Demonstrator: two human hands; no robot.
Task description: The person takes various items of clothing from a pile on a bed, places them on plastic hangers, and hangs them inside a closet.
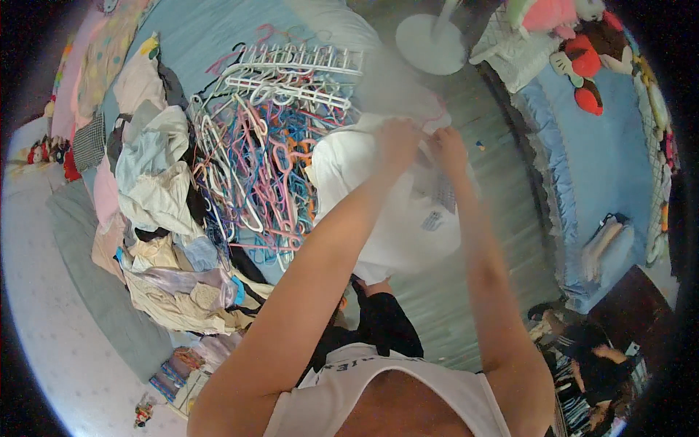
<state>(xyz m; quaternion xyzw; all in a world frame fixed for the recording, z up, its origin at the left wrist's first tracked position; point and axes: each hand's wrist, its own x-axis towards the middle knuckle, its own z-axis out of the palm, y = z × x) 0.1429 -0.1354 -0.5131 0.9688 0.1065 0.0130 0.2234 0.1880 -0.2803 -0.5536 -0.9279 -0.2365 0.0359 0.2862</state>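
Note:
A white shirt (pixel 371 226) with a small grey print hangs in front of me, above the floor. My left hand (pixel 397 146) is closed on the shirt near its top. My right hand (pixel 448 151) grips the top as well, a little to the right, with fingers bent inward. Between and just beyond the hands shows the thin pink hook of a clothes hanger (pixel 439 109); the rest of that hanger is hidden by the shirt and hands. Both hands are slightly blurred.
A large heap of coloured hangers (pixel 273 167) lies on the blue bed (pixel 196 36) at left, beside piled clothes (pixel 156 175). White hangers (pixel 291 69) lie at its far side. A second bed (pixel 611 167) holding plush toys (pixel 582 58) stands right. A round white base (pixel 431 45) stands beyond.

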